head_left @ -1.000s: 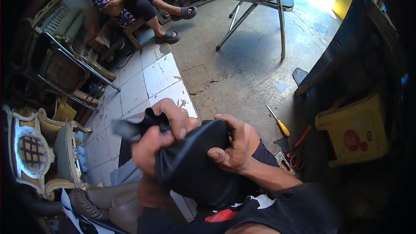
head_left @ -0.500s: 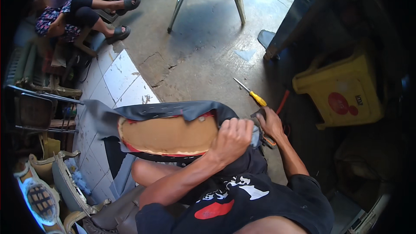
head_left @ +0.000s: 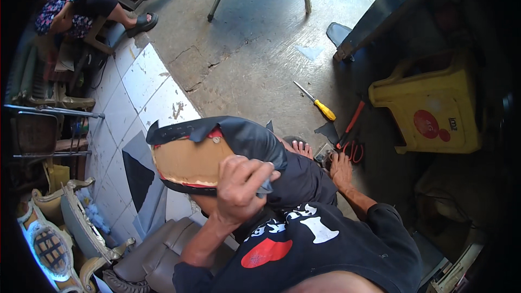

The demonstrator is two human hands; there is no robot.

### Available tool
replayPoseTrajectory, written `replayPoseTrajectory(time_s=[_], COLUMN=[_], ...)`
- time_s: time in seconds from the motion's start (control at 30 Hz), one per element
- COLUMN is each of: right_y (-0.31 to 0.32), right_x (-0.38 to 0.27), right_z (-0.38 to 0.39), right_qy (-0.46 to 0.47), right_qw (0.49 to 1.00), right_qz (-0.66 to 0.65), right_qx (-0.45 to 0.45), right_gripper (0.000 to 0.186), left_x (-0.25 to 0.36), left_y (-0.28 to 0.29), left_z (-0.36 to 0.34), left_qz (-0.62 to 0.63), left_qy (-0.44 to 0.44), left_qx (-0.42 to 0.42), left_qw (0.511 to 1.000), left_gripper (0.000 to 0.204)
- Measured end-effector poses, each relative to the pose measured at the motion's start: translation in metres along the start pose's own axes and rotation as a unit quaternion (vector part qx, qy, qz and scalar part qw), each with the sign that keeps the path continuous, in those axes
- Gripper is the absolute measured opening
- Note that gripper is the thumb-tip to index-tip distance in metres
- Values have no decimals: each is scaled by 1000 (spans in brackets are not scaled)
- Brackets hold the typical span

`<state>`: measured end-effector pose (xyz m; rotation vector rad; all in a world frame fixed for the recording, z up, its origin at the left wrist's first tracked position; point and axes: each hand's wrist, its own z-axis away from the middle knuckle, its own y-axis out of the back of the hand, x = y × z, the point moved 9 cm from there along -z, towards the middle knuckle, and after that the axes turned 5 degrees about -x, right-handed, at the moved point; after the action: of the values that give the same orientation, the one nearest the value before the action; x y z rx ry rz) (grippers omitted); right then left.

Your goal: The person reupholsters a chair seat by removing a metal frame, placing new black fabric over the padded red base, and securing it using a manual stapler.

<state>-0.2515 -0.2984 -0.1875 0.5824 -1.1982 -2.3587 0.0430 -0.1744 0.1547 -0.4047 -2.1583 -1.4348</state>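
Note:
A padded seat panel with a tan board back lies tilted across my lap. Dark leatherette wraps its edge, with a row of staples along the upper left fold and red material showing underneath. My left hand is closed over the panel's near right part, a bunched grey piece of material sticking out of the fist. Down on the floor by my foot, my right hand has its fingers bent over a small metal tool, mostly hidden. Beside those fingers lie red-handled scissors.
A yellow-handled screwdriver, a red-handled tool and a dark scrap lie on the floor. A yellow plastic stool stands right, carved chair frames left. Another person's legs show at upper left.
The panel has turned and my left hand has shifted left and down with it. My right hand has moved lower, and the dark scrap near it now lies on the floor. The blurred left flap has settled.

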Motion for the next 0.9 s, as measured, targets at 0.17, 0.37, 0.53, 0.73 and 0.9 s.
replayPoseTrajectory(time_s=[0.17,0.37,0.53,0.73,0.9], right_y=[-71,125,307,324,320], right_x=[43,-53,-179,-230,-244], right_z=[-9,-5,64,50,38], right_qy=[2,78,391,503,501], right_qw=[999,945,912,850,825], right_qz=[-9,-313,-102,139,241], right_qx=[50,-46,-67,-74,-100], right_gripper=[57,40,33,33,42], left_x=[-17,-22,-19,-14,-10], left_y=[1,13,5,0,-2], left_z=[9,13,10,14,16], left_qz=[20,2,30,23,15], left_qy=[5,60,49,25,15], left_qx=[30,41,48,55,69], left_qw=[999,997,997,998,997], left_gripper=[24,21,20,24,26])
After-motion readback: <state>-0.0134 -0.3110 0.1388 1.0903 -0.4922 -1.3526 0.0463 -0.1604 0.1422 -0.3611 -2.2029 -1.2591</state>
